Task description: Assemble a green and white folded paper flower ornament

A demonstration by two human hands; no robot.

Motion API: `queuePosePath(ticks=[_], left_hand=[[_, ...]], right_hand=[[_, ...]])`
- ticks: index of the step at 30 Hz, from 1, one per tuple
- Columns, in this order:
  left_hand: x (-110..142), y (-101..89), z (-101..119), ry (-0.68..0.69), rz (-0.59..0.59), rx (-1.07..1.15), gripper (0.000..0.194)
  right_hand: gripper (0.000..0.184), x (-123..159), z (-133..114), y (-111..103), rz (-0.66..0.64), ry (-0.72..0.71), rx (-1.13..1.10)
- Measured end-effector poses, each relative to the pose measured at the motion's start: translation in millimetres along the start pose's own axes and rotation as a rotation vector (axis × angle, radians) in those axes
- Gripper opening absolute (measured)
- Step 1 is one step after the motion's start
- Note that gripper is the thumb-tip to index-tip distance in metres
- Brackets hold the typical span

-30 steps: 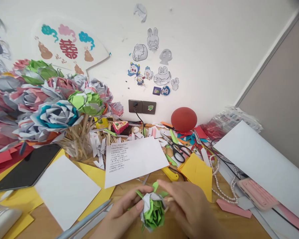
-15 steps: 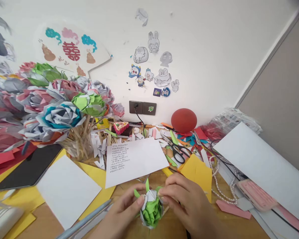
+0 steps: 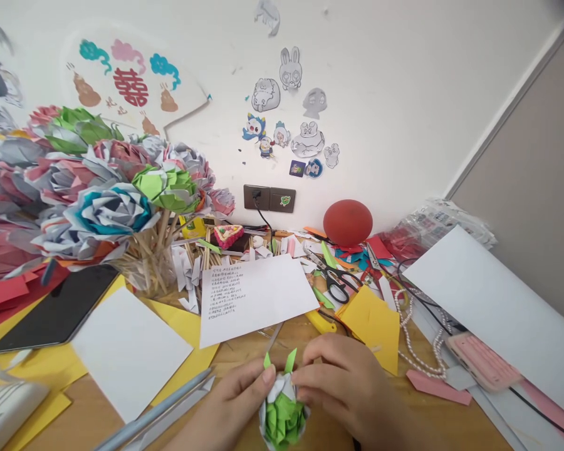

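Low in the middle of the view, both my hands hold a small green and white folded paper flower (image 3: 282,413) just above the wooden table. My left hand (image 3: 225,410) pinches its left side, thumb and finger closed on the paper. My right hand (image 3: 343,388) curls over its right side, fingertips pressed onto the top petals. Two green paper points stick up between the fingers. The flower's open green face is turned towards me.
A bunch of paper flowers on sticks (image 3: 89,188) stands in a jar at left. A written sheet (image 3: 254,294), blank white paper (image 3: 126,351), yellow paper (image 3: 373,322), black scissors (image 3: 336,285), a red ball (image 3: 348,222), a dark tablet (image 3: 56,310) and a pink phone (image 3: 482,360) lie around.
The flower has been turned in my hands and brought lower and closer. My right hand's fingers have shifted onto its top. The view has dipped slightly.
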State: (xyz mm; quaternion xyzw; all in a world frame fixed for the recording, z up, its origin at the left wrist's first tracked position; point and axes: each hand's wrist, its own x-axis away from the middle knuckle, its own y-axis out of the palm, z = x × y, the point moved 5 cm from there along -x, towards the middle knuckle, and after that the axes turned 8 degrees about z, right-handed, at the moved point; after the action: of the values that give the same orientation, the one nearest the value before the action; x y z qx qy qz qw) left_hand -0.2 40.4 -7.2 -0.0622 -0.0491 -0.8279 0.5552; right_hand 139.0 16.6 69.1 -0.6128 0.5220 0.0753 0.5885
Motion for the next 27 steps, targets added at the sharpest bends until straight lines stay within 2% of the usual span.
queuePosePath(ticks=[6,12,22,27], left_hand=[[4,5.9,1,-0.035,-0.066,-0.018,0.044],[1,3.5,-5,-0.04,-0.025,-0.03,0.047],[4,4.4,4,-0.066,-0.047,-0.041,0.044],[4,4.6,6,-0.065,-0.063,-0.056,0.044]], right_hand=[[0.028,-2,-4,-1,-0.037,-0.057,0.008],[0.021,-2,-3,-4,-0.078,-0.037,-0.053],[0.026,-4,3,1,-0.144,0.149,-0.277],[0.029,-3,3,1,-0.138,0.222,-0.379]])
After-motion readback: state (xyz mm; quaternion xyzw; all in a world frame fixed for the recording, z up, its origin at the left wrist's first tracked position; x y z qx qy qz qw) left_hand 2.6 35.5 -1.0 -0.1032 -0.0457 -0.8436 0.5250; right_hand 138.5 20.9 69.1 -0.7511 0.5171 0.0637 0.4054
